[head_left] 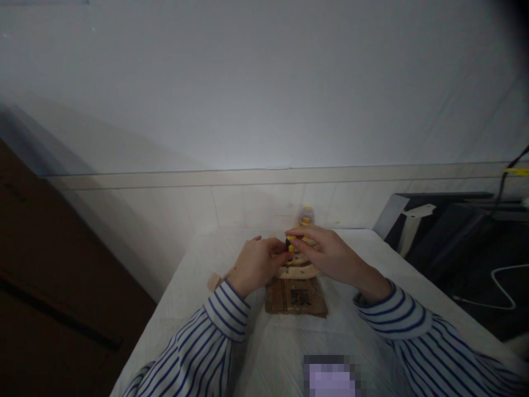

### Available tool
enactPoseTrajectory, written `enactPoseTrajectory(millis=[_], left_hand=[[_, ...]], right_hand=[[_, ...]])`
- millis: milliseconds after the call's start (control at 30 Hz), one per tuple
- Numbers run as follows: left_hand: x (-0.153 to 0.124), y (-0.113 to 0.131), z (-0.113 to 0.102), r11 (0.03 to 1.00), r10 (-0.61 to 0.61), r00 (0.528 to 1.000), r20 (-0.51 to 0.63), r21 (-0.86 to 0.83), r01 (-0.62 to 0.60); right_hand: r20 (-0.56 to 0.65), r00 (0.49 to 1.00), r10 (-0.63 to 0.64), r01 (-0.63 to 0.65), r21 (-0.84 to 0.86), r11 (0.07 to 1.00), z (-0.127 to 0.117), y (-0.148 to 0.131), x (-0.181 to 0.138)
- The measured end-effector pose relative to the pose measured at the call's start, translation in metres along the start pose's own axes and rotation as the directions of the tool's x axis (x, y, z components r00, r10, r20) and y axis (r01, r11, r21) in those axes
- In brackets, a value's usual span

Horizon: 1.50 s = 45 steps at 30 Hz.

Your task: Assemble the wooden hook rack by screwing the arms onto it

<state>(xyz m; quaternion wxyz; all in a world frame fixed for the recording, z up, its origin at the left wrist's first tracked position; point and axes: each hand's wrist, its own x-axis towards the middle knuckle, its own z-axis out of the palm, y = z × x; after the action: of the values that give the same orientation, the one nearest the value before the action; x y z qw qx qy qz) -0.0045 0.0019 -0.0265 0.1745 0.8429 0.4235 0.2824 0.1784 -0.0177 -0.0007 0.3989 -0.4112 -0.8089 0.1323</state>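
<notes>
My left hand [258, 263] and my right hand [330, 251] meet over the middle of the table. Their fingertips pinch a small yellow and black piece [291, 248] from both sides; its exact kind is too small to make out. Just below the fingers lies a curved pale wooden piece [298, 272] with small holes, partly covered by my hands. A folded brown cardboard piece [296, 298] with dark printing sits nearer to me. Beyond my right hand stands a small clear container [306, 214] with yellow and orange in it.
A white cover lies over the table [347, 336]. Left of my left hand is a small wooden block [214, 282]. A blurred purple object [332, 380] lies at the near edge. Dark panels [458, 242] and a white cable [494, 270] are at the right; a wall rises behind.
</notes>
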Motion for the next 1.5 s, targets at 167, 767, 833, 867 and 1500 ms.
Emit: enactPoseTrajectory(millis=[167,767,833,867,1500], left_hand=[[0.001,0.002,-0.002,0.999,0.035,0.999,0.037,0.024,-0.036],[0.000,0.008,-0.005,1.000,-0.008,0.997,0.074,-0.008,0.009],[0.000,0.008,-0.003,1.000,-0.016,0.999,0.045,0.004,0.016],[0.000,0.007,-0.002,1.000,-0.020,0.999,0.027,0.011,0.019],[0.001,-0.008,0.005,0.999,0.017,0.999,-0.050,0.050,-0.014]], right_hand=[[-0.061,0.998,-0.006,0.004,-0.033,0.999,0.003,0.003,-0.002],[-0.119,0.992,-0.028,0.023,-0.043,0.999,0.007,0.006,-0.001],[-0.117,0.993,-0.031,0.026,-0.047,0.999,0.007,0.005,-0.001],[-0.117,0.993,-0.031,0.025,-0.049,0.998,0.008,0.004,-0.001],[0.015,0.997,-0.076,0.077,-0.058,0.995,0.000,-0.004,0.001]])
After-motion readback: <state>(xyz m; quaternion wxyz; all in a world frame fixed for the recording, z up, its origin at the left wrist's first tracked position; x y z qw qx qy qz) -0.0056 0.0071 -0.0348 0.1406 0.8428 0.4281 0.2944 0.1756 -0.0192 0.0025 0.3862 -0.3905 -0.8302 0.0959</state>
